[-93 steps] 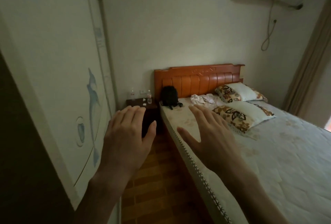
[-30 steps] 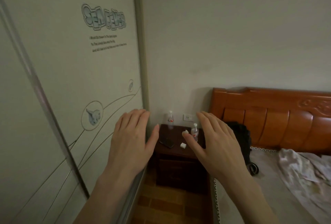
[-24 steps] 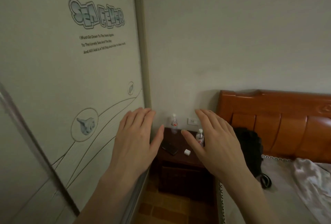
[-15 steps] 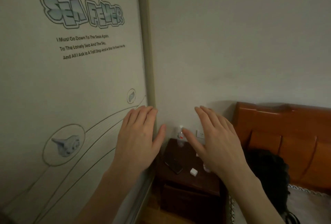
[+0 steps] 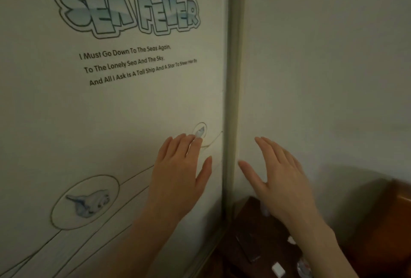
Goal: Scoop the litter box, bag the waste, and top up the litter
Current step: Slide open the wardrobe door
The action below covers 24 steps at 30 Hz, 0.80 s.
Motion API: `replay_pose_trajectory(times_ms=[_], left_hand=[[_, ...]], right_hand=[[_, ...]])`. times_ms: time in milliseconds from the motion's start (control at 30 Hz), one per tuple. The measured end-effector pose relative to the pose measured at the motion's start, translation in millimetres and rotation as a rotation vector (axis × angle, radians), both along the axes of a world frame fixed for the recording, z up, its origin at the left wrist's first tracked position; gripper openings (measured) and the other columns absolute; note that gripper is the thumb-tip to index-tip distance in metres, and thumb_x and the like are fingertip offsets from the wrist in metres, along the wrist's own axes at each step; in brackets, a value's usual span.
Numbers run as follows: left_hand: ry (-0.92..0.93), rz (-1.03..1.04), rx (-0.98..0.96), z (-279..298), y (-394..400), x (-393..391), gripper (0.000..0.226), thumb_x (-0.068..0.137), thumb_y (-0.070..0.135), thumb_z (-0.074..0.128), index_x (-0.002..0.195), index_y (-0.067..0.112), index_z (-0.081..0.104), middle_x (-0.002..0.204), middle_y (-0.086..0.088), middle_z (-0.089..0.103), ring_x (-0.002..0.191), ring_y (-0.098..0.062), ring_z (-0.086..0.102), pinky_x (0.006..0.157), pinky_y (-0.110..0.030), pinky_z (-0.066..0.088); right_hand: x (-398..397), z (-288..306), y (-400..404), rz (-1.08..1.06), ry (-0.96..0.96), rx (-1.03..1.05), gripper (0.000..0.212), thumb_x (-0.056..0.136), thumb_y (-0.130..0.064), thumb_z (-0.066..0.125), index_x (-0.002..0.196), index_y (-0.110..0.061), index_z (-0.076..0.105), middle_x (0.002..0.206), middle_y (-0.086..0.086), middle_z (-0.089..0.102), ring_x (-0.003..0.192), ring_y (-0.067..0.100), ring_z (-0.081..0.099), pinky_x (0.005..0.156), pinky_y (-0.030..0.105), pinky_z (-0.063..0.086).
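Observation:
No litter box, scoop, bag or litter shows in the head view. My left hand (image 5: 178, 175) is held out flat, fingers spread, in front of a pale wardrobe door (image 5: 111, 111) printed with "SEA FEVER" and lines of verse. My right hand (image 5: 280, 180) is also flat and spread, in front of the bare wall (image 5: 322, 66) just right of the door's edge. Both hands hold nothing. Whether either one touches the surface behind it is unclear.
A dark wooden nightstand (image 5: 251, 233) stands in the corner below my right hand, with a dark phone (image 5: 248, 248), a small white block (image 5: 278, 270) and part of a bottle on it. The orange wooden headboard (image 5: 398, 222) starts at the right edge.
The view has swung left and closed in on the wardrobe door; the bed and most of the headboard have left the frame. Both hands stay flat, spread and empty in front of me.

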<state>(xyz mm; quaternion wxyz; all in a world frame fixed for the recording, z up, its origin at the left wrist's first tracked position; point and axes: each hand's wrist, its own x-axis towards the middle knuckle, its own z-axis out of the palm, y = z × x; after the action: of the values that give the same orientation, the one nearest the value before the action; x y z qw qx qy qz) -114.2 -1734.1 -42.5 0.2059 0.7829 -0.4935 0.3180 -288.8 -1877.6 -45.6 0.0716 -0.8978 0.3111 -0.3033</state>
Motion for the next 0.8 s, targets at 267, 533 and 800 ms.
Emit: replay_pose_trajectory(times_ms=[267, 533, 800], left_hand=[[-0.049, 0.044, -0.034, -12.8, -54.3, 81.9, 0.052, 0.103, 0.043, 0.042, 0.135, 0.008, 0.063, 0.138, -0.010, 0.065, 0.135, -0.029, 0.056, 0.119, -0.048, 0.037], [-0.110, 0.084, -0.142, -17.4, -89.9, 154.7, 0.050, 0.105, 0.038, 0.045, 0.140, 0.006, 0.060, 0.151, -0.013, 0.055, 0.149, -0.032, 0.042, 0.123, -0.054, 0.029], [-0.240, 0.045, -0.190, 14.0, -136.1, 218.0, 0.039, 0.101, 0.022, 0.054, 0.133, 0.002, 0.065, 0.151, -0.016, 0.055, 0.150, -0.034, 0.040, 0.122, -0.056, 0.029]], right_hand=[[86.0, -12.2, -66.0, 0.076, -0.060, 0.030, 0.089, 0.093, -0.081, 0.017, 0.159, -0.023, 0.027, 0.161, -0.003, 0.037, 0.145, 0.017, 0.038, 0.121, 0.042, 0.033], [167.7, -13.7, -111.9, 0.173, -0.173, 0.039, 0.085, 0.094, -0.079, 0.022, 0.160, -0.025, 0.022, 0.165, -0.005, 0.030, 0.149, 0.014, 0.030, 0.121, 0.045, 0.032], [279.5, -20.2, -154.7, 0.297, -0.198, -0.063, 0.081, 0.100, -0.070, 0.033, 0.163, -0.026, 0.007, 0.171, -0.004, 0.000, 0.158, 0.017, -0.003, 0.126, 0.045, 0.016]])
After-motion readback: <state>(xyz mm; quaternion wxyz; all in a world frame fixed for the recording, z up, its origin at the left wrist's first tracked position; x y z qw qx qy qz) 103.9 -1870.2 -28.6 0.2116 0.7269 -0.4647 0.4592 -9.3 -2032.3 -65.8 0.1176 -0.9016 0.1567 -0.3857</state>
